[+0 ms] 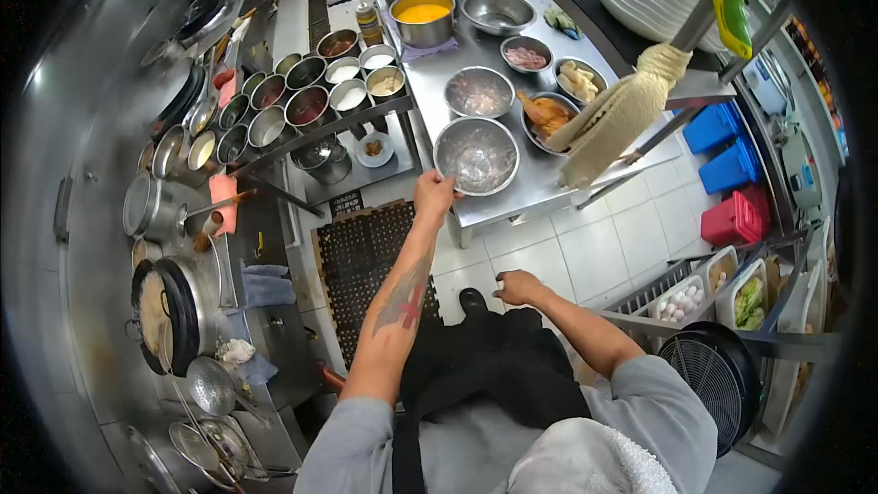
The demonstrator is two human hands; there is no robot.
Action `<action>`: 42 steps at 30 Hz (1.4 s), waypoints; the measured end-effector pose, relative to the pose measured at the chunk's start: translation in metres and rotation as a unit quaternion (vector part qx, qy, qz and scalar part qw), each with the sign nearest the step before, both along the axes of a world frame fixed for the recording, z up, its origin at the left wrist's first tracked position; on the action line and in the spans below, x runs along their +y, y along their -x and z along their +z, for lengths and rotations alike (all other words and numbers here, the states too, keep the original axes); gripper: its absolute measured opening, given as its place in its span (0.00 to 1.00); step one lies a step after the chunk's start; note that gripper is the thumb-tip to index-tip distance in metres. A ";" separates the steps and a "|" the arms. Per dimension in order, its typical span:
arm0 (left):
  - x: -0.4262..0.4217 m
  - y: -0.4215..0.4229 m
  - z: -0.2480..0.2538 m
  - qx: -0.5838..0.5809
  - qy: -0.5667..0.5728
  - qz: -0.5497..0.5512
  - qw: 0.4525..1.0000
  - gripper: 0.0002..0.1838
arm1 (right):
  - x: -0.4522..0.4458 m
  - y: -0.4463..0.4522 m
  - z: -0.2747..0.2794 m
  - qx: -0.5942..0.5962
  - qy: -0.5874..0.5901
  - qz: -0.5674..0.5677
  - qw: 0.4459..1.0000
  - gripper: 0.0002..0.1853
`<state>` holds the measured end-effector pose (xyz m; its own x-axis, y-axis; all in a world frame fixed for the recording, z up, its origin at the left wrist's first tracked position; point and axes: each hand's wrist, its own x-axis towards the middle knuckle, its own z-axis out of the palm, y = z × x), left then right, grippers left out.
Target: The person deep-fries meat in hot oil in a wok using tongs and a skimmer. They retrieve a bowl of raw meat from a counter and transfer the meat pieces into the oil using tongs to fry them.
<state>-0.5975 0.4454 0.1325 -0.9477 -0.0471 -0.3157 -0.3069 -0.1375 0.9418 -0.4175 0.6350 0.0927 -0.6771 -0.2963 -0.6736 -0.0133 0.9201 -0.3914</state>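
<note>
My left hand [434, 196] pinches the near-left rim of a steel mixing bowl [476, 156] at the front end of the steel table. Only a wet film and small pale residue coat this bowl's inside. My right hand [520, 288] is held in front of my apron, fingers curled in, away from the table; nothing shows sticking out of it. Just behind the bowl sits another steel bowl [479, 92] with pale pinkish contents. To its right, a bowl [529, 131] holds a browned piece of poultry [546, 115].
Yellow liquid fills a pot [423, 22] farther back. Sauce pots [306, 105] crowd a rack on the left, beside a wok [155, 316]. A cloth [631, 110] hangs over the table's right side. A perforated black mat [366, 274] lies on the floor. Egg and lettuce bins [750, 297] stand right.
</note>
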 end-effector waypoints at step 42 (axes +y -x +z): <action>-0.532 -0.175 -0.185 -0.364 0.129 0.307 0.870 0.33 | -0.644 0.119 -0.028 0.119 0.029 0.488 0.864 0.20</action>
